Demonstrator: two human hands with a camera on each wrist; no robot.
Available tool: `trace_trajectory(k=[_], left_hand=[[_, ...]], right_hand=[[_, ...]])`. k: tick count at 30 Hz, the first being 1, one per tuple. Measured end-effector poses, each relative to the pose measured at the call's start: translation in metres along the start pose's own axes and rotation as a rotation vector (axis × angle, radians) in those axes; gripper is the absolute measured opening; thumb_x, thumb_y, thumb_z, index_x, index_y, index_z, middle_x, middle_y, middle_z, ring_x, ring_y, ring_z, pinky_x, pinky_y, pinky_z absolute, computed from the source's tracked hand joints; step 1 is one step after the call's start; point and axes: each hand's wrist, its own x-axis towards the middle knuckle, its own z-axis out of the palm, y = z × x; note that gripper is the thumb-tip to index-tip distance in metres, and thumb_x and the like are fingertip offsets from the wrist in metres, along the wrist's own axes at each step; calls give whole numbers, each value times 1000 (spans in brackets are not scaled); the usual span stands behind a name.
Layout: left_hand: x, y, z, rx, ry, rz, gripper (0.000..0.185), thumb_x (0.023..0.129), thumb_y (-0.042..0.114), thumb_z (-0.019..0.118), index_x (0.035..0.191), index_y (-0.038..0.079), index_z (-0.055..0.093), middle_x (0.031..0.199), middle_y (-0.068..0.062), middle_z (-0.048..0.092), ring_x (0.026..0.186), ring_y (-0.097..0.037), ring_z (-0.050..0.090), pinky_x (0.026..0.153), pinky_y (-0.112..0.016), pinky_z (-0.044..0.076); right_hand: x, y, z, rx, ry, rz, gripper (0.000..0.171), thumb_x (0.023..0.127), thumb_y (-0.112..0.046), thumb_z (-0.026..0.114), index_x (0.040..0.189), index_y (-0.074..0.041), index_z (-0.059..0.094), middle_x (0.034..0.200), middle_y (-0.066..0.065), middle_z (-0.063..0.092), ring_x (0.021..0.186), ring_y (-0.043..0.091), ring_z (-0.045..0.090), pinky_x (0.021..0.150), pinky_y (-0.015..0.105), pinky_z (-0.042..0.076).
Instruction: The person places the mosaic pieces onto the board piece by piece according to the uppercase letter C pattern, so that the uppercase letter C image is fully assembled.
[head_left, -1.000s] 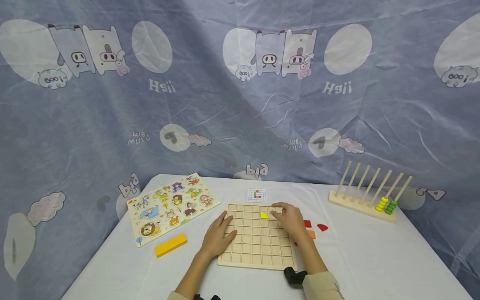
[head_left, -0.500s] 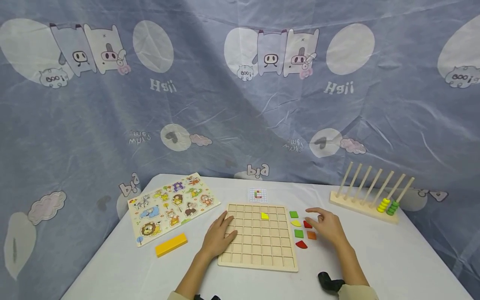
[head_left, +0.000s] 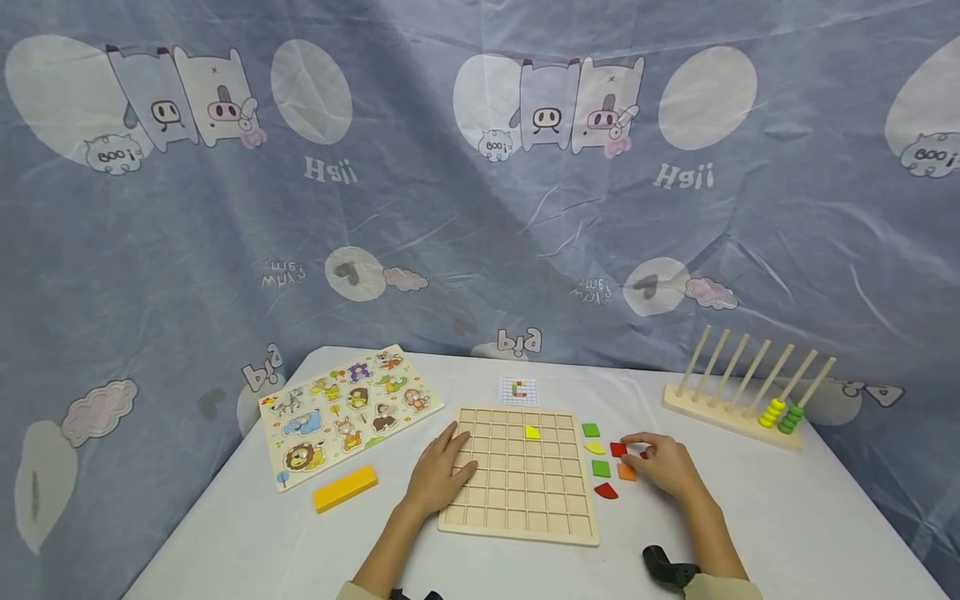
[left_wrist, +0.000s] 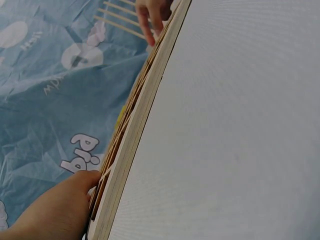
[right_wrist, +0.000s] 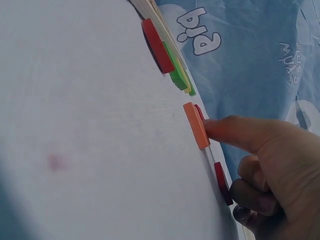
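Observation:
My left hand (head_left: 438,477) rests on the left side of a wooden grid board (head_left: 498,525), fingers spread over its edge. Its thumb (left_wrist: 85,182) lies on the board's top in the left wrist view. One yellow piece (head_left: 532,432) with a rounded corner sits in a cell of the upper part. Right of the board, my right hand (head_left: 670,469) is low over loose pieces, thumb and forefinger parted. Its fingertips are at a red square (head_left: 618,450) and an orange square (head_left: 627,472). A red fan-shaped piece (right_wrist: 223,184) lies below the hand, partly hidden in the head view.
Two green squares (head_left: 591,430), a yellow piece (head_left: 595,448) and another red fan-shaped piece (head_left: 606,491) lie beside the board. A pattern card (head_left: 519,391) is behind it. An animal puzzle (head_left: 348,417) and yellow block (head_left: 345,488) are left; a bead rack (head_left: 731,414) stands right.
My right hand has left the board's upper right and moved right to the loose pieces, then slightly lower among them. The left hand has stayed on the board.

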Motion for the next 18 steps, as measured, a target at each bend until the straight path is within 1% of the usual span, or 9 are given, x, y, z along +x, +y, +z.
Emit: trace_trajectory(k=[10,18], left_hand=[[0,2,-2,9,4,2,55,91,42,52,137,13,45,147,-12,29,128,-35,35,102,-49,30],[-1,2,-1,4,-3,-4,55,91,42,52,137,13,44,148,-12,29,128,-36,34,102,-50,30]], right_hand=[[0,2,0,-42,13,-5,32,78,-27,73,104,-7,70,53,-1,36,50,14,30,48,27,24],[-1,2,0,-33,37,-10,33,79,-28,72,103,-5,69,52,-2,36,48,14,31,46,27,25]])
